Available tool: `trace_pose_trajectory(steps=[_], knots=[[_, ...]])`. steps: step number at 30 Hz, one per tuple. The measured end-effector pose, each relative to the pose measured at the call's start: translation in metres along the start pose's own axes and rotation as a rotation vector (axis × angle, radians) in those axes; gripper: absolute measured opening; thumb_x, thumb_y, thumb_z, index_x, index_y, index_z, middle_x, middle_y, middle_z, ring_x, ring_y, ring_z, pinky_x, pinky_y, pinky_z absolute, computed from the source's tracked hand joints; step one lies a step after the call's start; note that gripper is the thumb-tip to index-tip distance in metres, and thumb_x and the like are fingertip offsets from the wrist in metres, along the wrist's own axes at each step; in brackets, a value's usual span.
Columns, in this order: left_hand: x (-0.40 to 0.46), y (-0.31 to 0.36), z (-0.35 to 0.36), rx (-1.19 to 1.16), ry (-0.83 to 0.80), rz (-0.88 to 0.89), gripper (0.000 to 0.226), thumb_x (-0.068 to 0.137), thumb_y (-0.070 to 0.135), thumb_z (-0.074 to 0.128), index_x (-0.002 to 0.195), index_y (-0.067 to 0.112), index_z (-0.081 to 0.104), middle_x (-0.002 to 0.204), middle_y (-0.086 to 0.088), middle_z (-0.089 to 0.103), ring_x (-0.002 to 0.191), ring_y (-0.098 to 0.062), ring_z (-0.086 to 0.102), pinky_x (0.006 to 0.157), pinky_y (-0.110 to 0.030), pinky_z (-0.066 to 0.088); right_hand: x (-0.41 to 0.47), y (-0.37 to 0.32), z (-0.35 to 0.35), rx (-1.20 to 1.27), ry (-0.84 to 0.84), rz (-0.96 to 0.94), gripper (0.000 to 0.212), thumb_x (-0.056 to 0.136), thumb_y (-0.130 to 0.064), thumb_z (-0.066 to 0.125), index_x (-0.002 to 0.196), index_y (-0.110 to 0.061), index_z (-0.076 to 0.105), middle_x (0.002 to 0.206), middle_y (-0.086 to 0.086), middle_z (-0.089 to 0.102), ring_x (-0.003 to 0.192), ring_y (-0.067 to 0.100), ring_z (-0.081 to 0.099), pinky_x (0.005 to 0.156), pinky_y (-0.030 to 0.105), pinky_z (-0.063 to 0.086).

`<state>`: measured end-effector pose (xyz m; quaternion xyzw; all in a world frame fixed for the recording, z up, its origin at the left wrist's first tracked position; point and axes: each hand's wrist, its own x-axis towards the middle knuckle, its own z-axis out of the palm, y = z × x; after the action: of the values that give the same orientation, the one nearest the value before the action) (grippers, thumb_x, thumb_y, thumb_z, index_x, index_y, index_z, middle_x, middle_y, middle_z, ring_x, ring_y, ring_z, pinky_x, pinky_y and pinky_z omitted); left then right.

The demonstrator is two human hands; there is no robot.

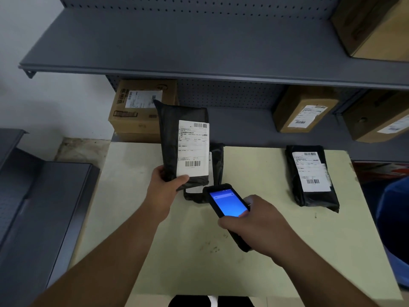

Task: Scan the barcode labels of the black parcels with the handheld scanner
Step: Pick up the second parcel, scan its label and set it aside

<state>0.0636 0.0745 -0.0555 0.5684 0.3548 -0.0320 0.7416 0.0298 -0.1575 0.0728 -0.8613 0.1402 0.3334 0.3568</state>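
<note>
My left hand grips the bottom left corner of a black parcel and holds it upright above the table, its white barcode label facing me. My right hand holds the handheld scanner, whose blue screen is lit; its top end points toward the label's lower edge, just below the parcel. A second black parcel lies on the table behind the held one, mostly hidden. A third black parcel lies flat at the right with its label facing up.
The pale green table stands against a grey shelf unit. Cardboard boxes sit on the lower shelf at the left and right, another on the upper shelf. A dark grey unit stands at the left.
</note>
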Motion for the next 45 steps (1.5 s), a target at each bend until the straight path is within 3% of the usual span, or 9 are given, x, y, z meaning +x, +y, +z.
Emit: trace_pose_trajectory(steps=[12, 20, 23, 27, 31, 36, 45], knots=[[-0.011, -0.017, 0.009, 0.087, -0.030, -0.012, 0.065, 0.082, -0.005, 0.081, 0.136, 0.014, 0.051, 0.126, -0.007, 0.072, 0.115, -0.028, 0.072, 0.105, -0.050, 0.056, 0.002, -0.003, 0.001, 0.009, -0.014, 0.022, 0.049, 0.066, -0.051, 0.085, 0.098, -0.020, 0.064, 0.093, 0.002, 0.075, 0.074, 0.021, 0.071, 0.064, 0.034, 0.052], [-0.013, -0.022, 0.008, 0.129, -0.021, -0.012, 0.074, 0.062, 0.014, 0.087, 0.127, 0.022, 0.055, 0.124, -0.006, 0.074, 0.114, -0.029, 0.073, 0.105, -0.053, 0.056, 0.004, 0.002, 0.005, 0.024, -0.018, 0.051, 0.053, 0.064, -0.052, 0.084, 0.099, -0.018, 0.065, 0.098, 0.006, 0.077, 0.071, 0.019, 0.066, 0.063, 0.034, 0.052], [-0.012, -0.025, 0.006, 0.129, -0.021, -0.013, 0.065, 0.065, 0.010, 0.088, 0.120, 0.026, 0.056, 0.123, -0.007, 0.074, 0.113, -0.029, 0.073, 0.105, -0.054, 0.056, 0.005, 0.003, 0.006, 0.033, -0.019, 0.060, 0.052, 0.063, -0.052, 0.083, 0.099, -0.018, 0.065, 0.098, 0.006, 0.077, 0.069, 0.019, 0.065, 0.063, 0.034, 0.052], [-0.008, -0.031, 0.004, 0.133, -0.023, -0.015, 0.068, 0.071, 0.003, 0.088, 0.127, 0.020, 0.055, 0.124, -0.009, 0.074, 0.114, -0.031, 0.073, 0.106, -0.055, 0.055, 0.008, 0.005, 0.007, 0.051, -0.017, 0.064, 0.055, 0.060, -0.053, 0.082, 0.098, -0.017, 0.065, 0.097, 0.008, 0.078, 0.068, 0.020, 0.064, 0.062, 0.034, 0.051], [-0.007, -0.033, 0.003, 0.138, -0.006, -0.019, 0.074, 0.060, 0.014, 0.089, 0.126, 0.021, 0.055, 0.123, -0.008, 0.075, 0.113, -0.030, 0.074, 0.105, -0.055, 0.056, 0.009, 0.005, 0.009, 0.059, -0.006, 0.067, 0.054, 0.061, -0.052, 0.084, 0.099, -0.018, 0.065, 0.096, 0.005, 0.077, 0.070, 0.018, 0.066, 0.062, 0.034, 0.053], [-0.004, -0.036, 0.003, 0.131, -0.019, -0.018, 0.065, 0.078, -0.003, 0.085, 0.130, 0.017, 0.053, 0.124, -0.008, 0.074, 0.114, -0.029, 0.073, 0.106, -0.053, 0.055, 0.011, 0.006, 0.010, 0.071, -0.019, 0.076, 0.051, 0.064, -0.048, 0.084, 0.100, -0.018, 0.064, 0.096, 0.005, 0.075, 0.070, 0.019, 0.065, 0.063, 0.034, 0.053], [-0.002, -0.043, 0.017, 0.104, -0.048, -0.004, 0.052, 0.080, -0.002, 0.084, 0.115, 0.026, 0.057, 0.120, -0.006, 0.075, 0.111, -0.029, 0.074, 0.105, -0.053, 0.056, 0.013, 0.014, 0.001, 0.080, -0.008, 0.073, 0.046, 0.069, -0.045, 0.084, 0.100, -0.018, 0.064, 0.089, 0.001, 0.070, 0.067, 0.017, 0.061, 0.059, 0.031, 0.050]])
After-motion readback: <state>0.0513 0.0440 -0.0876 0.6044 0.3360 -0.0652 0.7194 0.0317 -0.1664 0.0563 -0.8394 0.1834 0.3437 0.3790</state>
